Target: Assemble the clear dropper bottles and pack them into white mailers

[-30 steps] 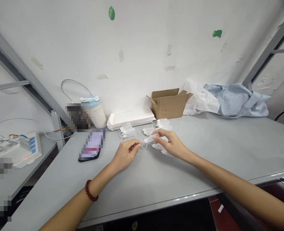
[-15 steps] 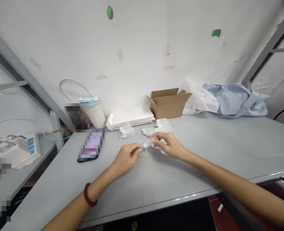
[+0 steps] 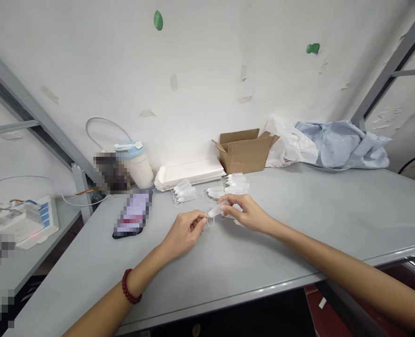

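My right hand (image 3: 240, 209) is closed on a small translucent white plastic tube (image 3: 216, 210), thumb and fingers around its wide end. A thin white cord loop hangs from the tube's narrow tip, which points left. Just beside that tip, my left hand (image 3: 189, 229) is closed in a pinch; what its fingertips hold is too small to make out. Behind the hands lie a cluster of similar tubes (image 3: 183, 192) with cords and another group (image 3: 235, 182) further right. More white pieces lie under my right hand, partly hidden by it.
A stack of flat white boxes (image 3: 191, 173) lies along the wall beside an open cardboard box (image 3: 246, 154). White plastic bag (image 3: 292, 147) and light-blue cloth bag (image 3: 344, 145) stand right of it. At left are a blue-lidded cup (image 3: 140, 167), blurred phone (image 3: 133, 213) and power strip (image 3: 42, 222).
The camera view has shifted slightly. Both hands hold nearly the same pose, with the tube still between them.
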Available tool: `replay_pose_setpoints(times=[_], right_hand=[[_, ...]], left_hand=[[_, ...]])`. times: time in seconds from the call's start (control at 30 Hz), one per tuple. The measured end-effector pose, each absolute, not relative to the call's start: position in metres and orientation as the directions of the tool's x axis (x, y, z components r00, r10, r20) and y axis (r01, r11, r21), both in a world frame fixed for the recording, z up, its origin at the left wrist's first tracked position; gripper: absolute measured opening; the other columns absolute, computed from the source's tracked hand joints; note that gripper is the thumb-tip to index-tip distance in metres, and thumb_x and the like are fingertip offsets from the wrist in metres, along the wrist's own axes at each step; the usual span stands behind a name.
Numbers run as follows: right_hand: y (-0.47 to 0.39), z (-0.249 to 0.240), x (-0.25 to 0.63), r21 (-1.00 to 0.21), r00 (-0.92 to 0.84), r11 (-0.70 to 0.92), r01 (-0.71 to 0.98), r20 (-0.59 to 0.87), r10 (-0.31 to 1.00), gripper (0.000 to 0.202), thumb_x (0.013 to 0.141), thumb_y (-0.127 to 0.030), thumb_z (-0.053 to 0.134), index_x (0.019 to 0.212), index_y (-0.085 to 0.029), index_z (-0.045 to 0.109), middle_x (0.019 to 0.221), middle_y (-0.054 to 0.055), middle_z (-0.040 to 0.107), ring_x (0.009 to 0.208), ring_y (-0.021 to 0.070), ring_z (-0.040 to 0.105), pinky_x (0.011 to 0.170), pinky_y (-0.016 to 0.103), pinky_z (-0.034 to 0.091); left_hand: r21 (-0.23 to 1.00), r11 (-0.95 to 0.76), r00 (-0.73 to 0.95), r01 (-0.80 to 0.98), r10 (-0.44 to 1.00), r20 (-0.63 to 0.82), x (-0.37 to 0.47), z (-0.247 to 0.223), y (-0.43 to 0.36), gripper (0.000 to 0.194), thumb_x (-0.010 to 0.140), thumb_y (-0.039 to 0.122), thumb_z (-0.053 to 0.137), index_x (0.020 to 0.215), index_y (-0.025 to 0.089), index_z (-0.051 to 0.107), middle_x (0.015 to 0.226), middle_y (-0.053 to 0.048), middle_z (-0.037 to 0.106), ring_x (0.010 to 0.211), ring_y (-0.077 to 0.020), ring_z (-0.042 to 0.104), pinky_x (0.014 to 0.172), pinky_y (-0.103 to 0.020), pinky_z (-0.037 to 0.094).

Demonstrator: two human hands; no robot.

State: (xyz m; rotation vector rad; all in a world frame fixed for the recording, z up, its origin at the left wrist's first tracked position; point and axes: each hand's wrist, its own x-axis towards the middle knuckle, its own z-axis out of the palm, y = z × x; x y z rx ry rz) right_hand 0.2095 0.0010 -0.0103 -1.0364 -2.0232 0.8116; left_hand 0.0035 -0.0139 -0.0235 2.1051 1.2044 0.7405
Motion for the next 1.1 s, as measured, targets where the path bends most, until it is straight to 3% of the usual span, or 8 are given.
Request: replay_pose_setpoints(times=[0.23, 0.43, 0.6, 1.1], right_hand=[[0.003, -0.011, 0.21, -0.754, -0.44, 0.508, 0.416, 0.322, 0.838, 0.019, 0.084, -0.024, 0.048, 0.072, -0.016, 0.061, 0.077, 0.003, 0.065, 0.067, 0.0125, 0.055, 0.059, 0.023, 0.038], [0.0, -0.01, 0.205, -0.746, -0.405, 0.507, 0.432, 0.342, 0.848, 0.021, 0.084, -0.026, 0.049, 0.097, -0.016, 0.061, 0.074, 0.001, 0.062, 0.064, 0.0126, 0.054, 0.056, 0.022, 0.038], [0.001, -0.011, 0.205, -0.769, -0.38, 0.48, 0.423, 0.331, 0.864, 0.022, 0.086, -0.03, 0.046, 0.095, -0.016, 0.06, 0.07, 0.001, 0.061, 0.061, 0.0122, 0.053, 0.053, 0.022, 0.037], [0.005, -0.023, 0.205, -0.725, -0.408, 0.526, 0.444, 0.359, 0.84, 0.022, 0.087, -0.028, 0.044, 0.096, -0.015, 0.059, 0.064, 0.0, 0.061, 0.057, 0.0122, 0.053, 0.059, 0.024, 0.039]], left_hand=[[0.819, -0.313, 0.434, 0.48, 0.896, 0.088, 0.004, -0.022, -0.013, 0.02, 0.084, 0.029, 0.045, 0.079, 0.016, 0.059, 0.061, 0.001, 0.055, 0.049, -0.0094, 0.047, 0.05, -0.021, 0.036], [0.925, -0.144, 0.417, 0.352, 0.909, -0.018, 0.005, -0.019, -0.003, 0.034, 0.086, 0.035, 0.04, 0.062, 0.015, 0.053, 0.047, 0.002, 0.049, 0.043, -0.009, 0.046, 0.048, -0.022, 0.036], [0.958, -0.037, 0.371, 0.284, 0.926, -0.074, 0.003, -0.019, 0.002, 0.028, 0.082, 0.035, 0.043, 0.075, 0.012, 0.058, 0.06, 0.0, 0.056, 0.043, -0.0084, 0.048, 0.044, -0.022, 0.036], [0.915, -0.145, 0.396, 0.376, 0.918, -0.017, 0.005, -0.026, -0.008, 0.026, 0.084, 0.032, 0.043, 0.07, 0.013, 0.055, 0.058, 0.002, 0.054, 0.041, -0.0064, 0.044, 0.046, -0.021, 0.036]])
